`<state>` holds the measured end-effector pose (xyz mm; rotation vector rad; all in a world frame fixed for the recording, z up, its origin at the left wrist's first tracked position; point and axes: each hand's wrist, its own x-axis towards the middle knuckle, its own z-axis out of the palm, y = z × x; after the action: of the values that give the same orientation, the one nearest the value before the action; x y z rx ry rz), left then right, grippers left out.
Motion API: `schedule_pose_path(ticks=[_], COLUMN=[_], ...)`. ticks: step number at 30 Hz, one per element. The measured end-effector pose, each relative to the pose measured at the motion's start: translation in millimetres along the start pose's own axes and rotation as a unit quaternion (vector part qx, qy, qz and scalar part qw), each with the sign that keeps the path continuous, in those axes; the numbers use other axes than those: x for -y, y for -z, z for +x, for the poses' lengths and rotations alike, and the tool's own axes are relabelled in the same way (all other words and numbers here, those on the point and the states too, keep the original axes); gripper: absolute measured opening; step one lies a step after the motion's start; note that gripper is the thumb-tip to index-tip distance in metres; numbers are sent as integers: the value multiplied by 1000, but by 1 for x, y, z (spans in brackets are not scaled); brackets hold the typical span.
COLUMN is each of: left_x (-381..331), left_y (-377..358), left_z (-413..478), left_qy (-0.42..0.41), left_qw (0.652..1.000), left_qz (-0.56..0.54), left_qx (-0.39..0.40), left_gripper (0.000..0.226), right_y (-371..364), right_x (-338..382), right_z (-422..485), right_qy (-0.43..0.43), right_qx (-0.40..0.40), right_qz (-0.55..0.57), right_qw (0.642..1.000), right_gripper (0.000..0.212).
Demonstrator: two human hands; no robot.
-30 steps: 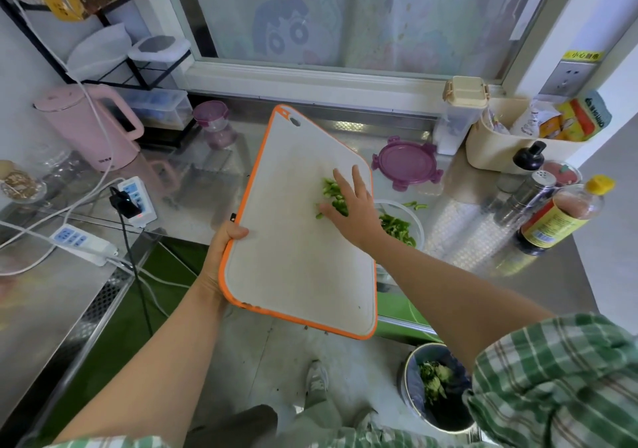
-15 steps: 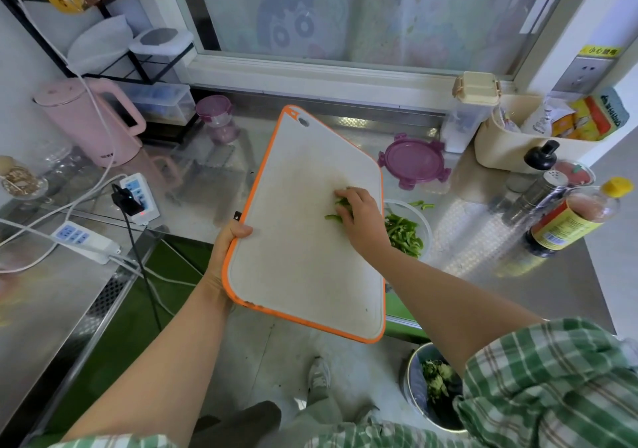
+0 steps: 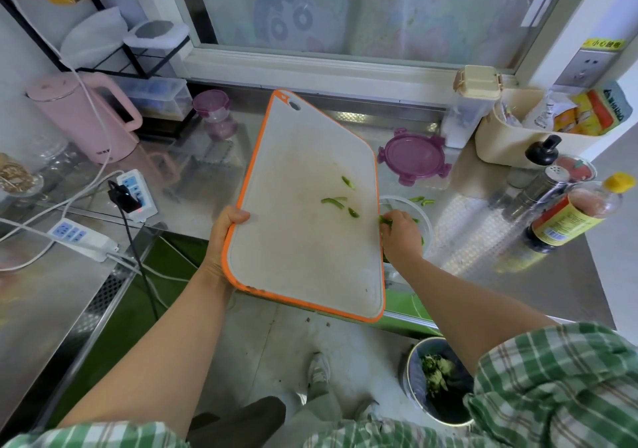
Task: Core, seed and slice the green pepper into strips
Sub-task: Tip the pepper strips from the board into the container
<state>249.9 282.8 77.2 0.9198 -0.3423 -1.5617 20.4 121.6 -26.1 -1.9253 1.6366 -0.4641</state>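
Observation:
My left hand [image 3: 224, 237] grips the left edge of a white cutting board with an orange rim [image 3: 303, 240], held tilted above the counter. A few green pepper strips [image 3: 333, 201] still lie on the board near its right side. My right hand [image 3: 400, 231] is at the board's right edge, over a clear bowl [image 3: 426, 221], its fingers curled around some pepper strips. The hand hides most of the bowl. Two strips [image 3: 423, 200] lie on the counter behind the bowl.
A purple lid [image 3: 412, 155] lies behind the bowl. Bottles [image 3: 569, 216] and a cream tub [image 3: 511, 143] stand at the right. A pink kettle [image 3: 83, 116] and power strips [image 3: 81, 238] sit at the left. A bin with green scraps [image 3: 436, 378] is on the floor.
My right hand has swept the pepper strips rightwards across the board and off its edge to the bowl. A few strips stayed behind. The left hand keeps holding the board.

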Motion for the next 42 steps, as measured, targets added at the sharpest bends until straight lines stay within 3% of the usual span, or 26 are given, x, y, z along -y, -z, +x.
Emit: schedule_pose_path(ticks=[2, 4, 8, 11, 16, 20, 23, 29, 34, 38, 40, 42], left_x=[-1, -1, 3, 6, 9, 10, 10, 11, 11, 9, 9, 9], left_y=[-1, -2, -3, -3, -6, -4, -6, -7, -7, -7, -7, -8], left_z=[2, 4, 6, 7, 8, 9, 13, 17, 15, 15, 15, 16], left_qy=[2, 6, 12, 15, 8, 11, 5, 14, 14, 17, 19, 26], left_qw=[1000, 1000, 1000, 1000, 1000, 1000, 1000, 999, 999, 999, 999, 999], left_qz=[6, 12, 15, 17, 16, 20, 27, 40, 43, 44, 43, 43], left_qx=[-5, -4, -1, -6, 0, -10, -9, -28, -25, -18, -16, -18], left_gripper=[96, 106, 107, 105, 82, 99, 97, 109, 111, 109, 108, 109], right_y=[3, 4, -1, -5, -3, -2, 1, 1, -6, 1, 4, 3], right_x=[4, 15, 50, 65, 38, 3, -9, 18, -6, -21, -11, 11], right_z=[0, -2, -9, -14, -11, -14, -12, -16, -15, -8, -8, -8], right_qy=[-2, 65, 241, 312, 227, 147, 69, 214, 133, 29, 57, 143], right_qx=[-4, -26, -57, -73, -67, -69, -83, -85, -90, -69, -95, -105], right_qz=[-1, 28, 91, 98, 95, 53, 39, 68, 19, 7, 19, 54], right_qw=[1000, 997, 964, 942, 967, 985, 993, 971, 987, 997, 994, 983], right_gripper=[34, 39, 26, 18, 12, 11, 17, 22, 8, 18, 22, 28])
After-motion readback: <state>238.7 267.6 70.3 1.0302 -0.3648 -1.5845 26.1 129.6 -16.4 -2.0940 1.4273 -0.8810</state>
